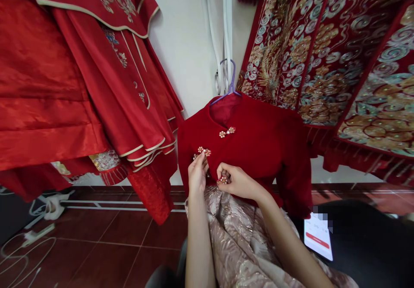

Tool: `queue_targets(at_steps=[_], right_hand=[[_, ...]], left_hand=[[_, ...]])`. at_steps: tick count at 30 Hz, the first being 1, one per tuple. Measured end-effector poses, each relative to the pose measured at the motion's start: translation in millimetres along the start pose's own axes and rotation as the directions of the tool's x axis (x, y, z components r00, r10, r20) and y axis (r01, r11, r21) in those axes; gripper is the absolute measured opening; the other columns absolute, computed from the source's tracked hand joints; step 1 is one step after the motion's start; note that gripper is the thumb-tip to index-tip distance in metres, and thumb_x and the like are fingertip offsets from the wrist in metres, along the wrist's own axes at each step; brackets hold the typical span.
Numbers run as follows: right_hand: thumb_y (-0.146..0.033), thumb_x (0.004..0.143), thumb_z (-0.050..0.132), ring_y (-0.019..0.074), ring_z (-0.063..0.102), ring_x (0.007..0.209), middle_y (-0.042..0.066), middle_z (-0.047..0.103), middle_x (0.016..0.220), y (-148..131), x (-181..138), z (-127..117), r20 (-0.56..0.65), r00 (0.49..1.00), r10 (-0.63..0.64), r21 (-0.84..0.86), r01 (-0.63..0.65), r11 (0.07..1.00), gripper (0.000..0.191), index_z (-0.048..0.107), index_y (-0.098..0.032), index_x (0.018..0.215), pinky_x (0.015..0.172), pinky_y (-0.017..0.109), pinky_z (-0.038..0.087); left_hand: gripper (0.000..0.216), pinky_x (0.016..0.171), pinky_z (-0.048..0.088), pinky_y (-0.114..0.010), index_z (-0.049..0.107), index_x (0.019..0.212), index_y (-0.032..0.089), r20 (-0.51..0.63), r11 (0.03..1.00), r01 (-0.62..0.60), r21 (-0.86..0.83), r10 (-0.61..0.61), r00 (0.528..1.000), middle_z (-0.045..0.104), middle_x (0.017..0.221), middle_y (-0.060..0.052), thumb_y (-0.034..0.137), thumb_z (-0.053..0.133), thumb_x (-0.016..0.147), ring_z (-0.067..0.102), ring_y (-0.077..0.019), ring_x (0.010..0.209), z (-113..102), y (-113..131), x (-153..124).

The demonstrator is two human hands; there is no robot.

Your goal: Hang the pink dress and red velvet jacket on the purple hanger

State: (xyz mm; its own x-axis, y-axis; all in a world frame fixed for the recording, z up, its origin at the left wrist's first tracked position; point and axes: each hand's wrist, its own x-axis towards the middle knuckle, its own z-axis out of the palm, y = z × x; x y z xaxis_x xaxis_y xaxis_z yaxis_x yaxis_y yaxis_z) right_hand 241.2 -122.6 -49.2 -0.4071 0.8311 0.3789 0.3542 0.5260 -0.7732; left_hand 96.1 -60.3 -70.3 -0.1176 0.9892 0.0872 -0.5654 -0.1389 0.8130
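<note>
A dark red velvet jacket (258, 137) hangs in front of me on a purple hanger (232, 85). One gold flower-shaped fastener with pearls (227, 132) sits just below its neckline, and another (204, 151) lies lower at the left. My left hand (198, 172) is closed, gripping the jacket's front edge just under that lower fastener. My right hand (238, 182) pinches a flower-shaped fastener (223, 180) between thumb and bent forefinger. Whether this one is joined to the cloth is hidden by the fingers. Shiny beige patterned cloth (239, 236) covers my lap below the jacket.
Red garments with pale piping (113, 72) hang at the left. Embroidered, fringed red garments (323, 55) hang at the right. A lit phone (318, 236) rests on a black surface (365, 245). White cables (19, 258) and a power strip (39, 235) lie on the tiled floor.
</note>
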Motion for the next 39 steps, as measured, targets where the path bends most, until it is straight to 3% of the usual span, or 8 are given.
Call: queue_targets(at_steps=[9,18,27,36,39], right_hand=[[-0.013,0.068,0.057,0.0097,0.048,0.063,-0.005,0.053,0.069,1,0,1,-0.008,1.0,-0.016,-0.002,0.016,1.0,0.014,0.047,-0.02,0.075,0.059,0.02,0.036],[-0.013,0.067,0.057,0.01,0.049,0.063,-0.005,0.053,0.069,2,1,2,-0.011,1.0,-0.011,-0.018,0.011,1.0,0.015,0.048,-0.02,0.075,0.059,0.02,0.036],[-0.013,0.068,0.057,0.0095,0.048,0.062,-0.005,0.052,0.069,5,1,2,-0.012,1.0,-0.016,-0.01,0.016,1.0,0.015,0.047,-0.02,0.075,0.058,0.02,0.036],[-0.013,0.069,0.058,0.01,0.048,0.063,-0.005,0.052,0.069,6,0,2,-0.006,1.0,-0.03,-0.025,0.03,0.999,0.014,0.047,-0.02,0.076,0.059,0.02,0.035],[-0.013,0.069,0.057,0.0102,0.049,0.064,-0.005,0.052,0.069,5,0,1,-0.001,1.0,-0.021,-0.026,0.021,0.999,0.014,0.047,-0.02,0.077,0.06,0.021,0.035]], left_hand=[[0.027,0.076,0.051,-0.023,0.068,0.091,0.013,-0.099,1.0,-0.003,0.029,0.006,0.995,0.071,0.102,-0.01,0.034,0.07,0.074,0.068,-0.015,0.089,6,-2,-1],[0.033,0.072,0.052,-0.022,0.068,0.097,0.013,-0.129,0.998,-0.002,0.062,0.01,0.992,0.07,0.106,-0.011,0.036,0.068,0.074,0.068,-0.0161,0.09,8,-3,1],[0.027,0.064,0.051,-0.02,0.071,0.092,0.012,-0.19,0.997,0.026,0.076,-0.011,0.982,0.072,0.1,-0.01,0.029,0.069,0.072,0.068,-0.0148,0.082,15,0,2],[0.025,0.067,0.049,-0.019,0.07,0.094,0.012,-0.197,0.991,0.043,0.129,-0.016,0.98,0.071,0.105,-0.011,0.026,0.067,0.074,0.067,-0.0127,0.083,15,-1,2],[0.037,0.065,0.049,-0.02,0.068,0.099,0.012,-0.152,0.988,0.075,0.132,-0.055,0.987,0.069,0.107,-0.012,0.038,0.068,0.074,0.067,-0.0132,0.081,14,4,-1]])
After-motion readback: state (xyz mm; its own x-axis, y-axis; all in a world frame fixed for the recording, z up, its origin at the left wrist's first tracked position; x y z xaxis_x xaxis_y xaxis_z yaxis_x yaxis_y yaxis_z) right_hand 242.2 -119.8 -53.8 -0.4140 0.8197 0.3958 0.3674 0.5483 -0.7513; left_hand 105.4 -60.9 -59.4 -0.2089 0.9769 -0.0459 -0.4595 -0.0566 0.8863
